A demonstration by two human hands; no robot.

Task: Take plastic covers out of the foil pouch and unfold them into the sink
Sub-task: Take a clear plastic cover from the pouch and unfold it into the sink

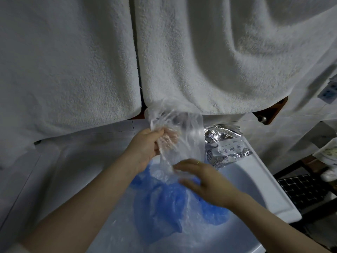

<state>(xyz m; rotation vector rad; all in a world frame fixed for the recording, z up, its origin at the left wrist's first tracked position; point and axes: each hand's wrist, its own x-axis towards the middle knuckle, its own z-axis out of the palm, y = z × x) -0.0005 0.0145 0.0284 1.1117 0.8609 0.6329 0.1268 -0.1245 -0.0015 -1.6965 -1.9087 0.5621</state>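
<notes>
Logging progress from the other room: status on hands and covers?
Left hand grips clear cover; right hand open at its lower edge. Blue covers in sink. Foil pouch on rim, nothing blocking.

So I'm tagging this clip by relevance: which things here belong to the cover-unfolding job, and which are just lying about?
Part of the job:
- clear plastic cover, gripped by the left hand
- right hand, touching its lower end
- blue plastic covers in the sink
- foil pouch on the sink's rim

Lying about:
- white towels hanging above
- dark tiled floor
</notes>
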